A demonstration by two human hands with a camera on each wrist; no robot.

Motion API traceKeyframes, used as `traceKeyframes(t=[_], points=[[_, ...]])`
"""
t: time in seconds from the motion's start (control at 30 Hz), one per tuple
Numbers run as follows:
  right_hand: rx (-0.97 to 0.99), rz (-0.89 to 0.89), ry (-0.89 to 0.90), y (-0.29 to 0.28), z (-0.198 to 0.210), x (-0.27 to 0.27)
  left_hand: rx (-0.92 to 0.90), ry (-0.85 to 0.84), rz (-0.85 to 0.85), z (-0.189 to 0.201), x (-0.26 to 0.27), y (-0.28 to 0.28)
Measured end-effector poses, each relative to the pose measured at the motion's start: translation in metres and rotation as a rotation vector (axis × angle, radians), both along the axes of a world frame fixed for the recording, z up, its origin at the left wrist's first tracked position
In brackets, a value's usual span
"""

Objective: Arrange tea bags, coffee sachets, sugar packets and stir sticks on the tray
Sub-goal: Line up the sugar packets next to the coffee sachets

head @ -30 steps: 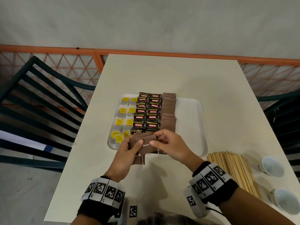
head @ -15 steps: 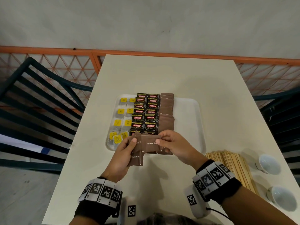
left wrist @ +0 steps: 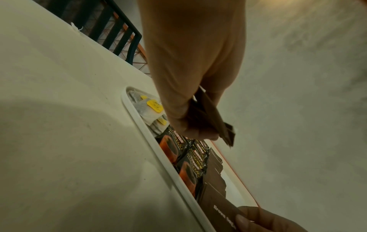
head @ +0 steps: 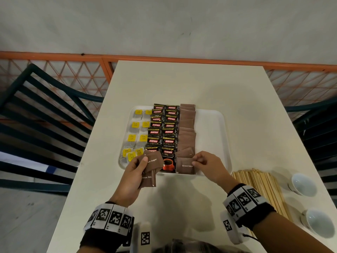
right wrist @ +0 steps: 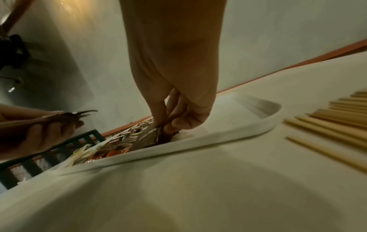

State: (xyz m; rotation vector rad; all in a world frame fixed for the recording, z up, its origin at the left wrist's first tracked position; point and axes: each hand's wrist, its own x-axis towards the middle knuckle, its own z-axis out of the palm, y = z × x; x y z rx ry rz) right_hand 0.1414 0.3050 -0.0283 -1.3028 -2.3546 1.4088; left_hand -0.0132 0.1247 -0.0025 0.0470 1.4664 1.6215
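Tray (head: 215, 125): white, shallow, rounded corners, on the table's middle.
Left hand (head: 131, 178): grips a fan of flat brown paper sugar packets (head: 152, 164) at the tray's 7 o'clock corner.
Right hand (head: 209, 166): pinches one sugar packet (head: 184, 166) (matte, rectangular), long axis 9-to-3, at the tray's 6 o'clock rim.
Stir sticks (head: 259, 187): pale wood, running 11-to-5, at 4 o'clock.

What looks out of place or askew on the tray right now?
The yellow-tagged tea bags at the near end of the white plastic tray are bunched and overlapping, unlike the neat pairs further back. The brown sugar packets column is slightly uneven. Nothing looks spilled or torn.
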Motion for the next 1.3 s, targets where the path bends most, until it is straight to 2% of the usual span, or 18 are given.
traceKeyframes(t=[0.3,0.4,0.47,0.57,0.7,0.9,1.0,1.13,1.3], points=[[0.183,0.025,-0.042,-0.004,-0.001,-0.004,-0.015,0.041,-0.019,0.0,0.002,0.003],[0.231,0.065,0.05,-0.012,0.013,-0.01,-0.023,0.069,-0.032,0.001,0.005,0.008],[0.104,0.114,0.129,-0.018,0.027,-0.017,-0.037,0.09,-0.038,0.0,0.007,0.012],[-0.182,0.156,0.12,-0.025,0.043,-0.029,-0.027,0.109,-0.054,-0.001,0.009,0.017],[-0.385,0.063,0.167,-0.029,0.045,-0.037,0.017,0.119,-0.078,0.001,0.01,0.022],[-0.486,-0.012,0.185,-0.024,0.039,-0.036,0.066,0.047,-0.159,-0.002,0.01,0.024],[-0.481,-0.039,0.209,-0.017,0.038,-0.032,0.068,0.022,-0.133,-0.006,0.009,0.025],[-0.487,-0.164,0.227,0.006,0.034,-0.024,0.035,0.015,-0.083,-0.008,0.005,0.024],[-0.435,-0.241,0.136,0.025,0.022,-0.018,0.032,-0.003,-0.063,-0.011,0.002,0.025]])
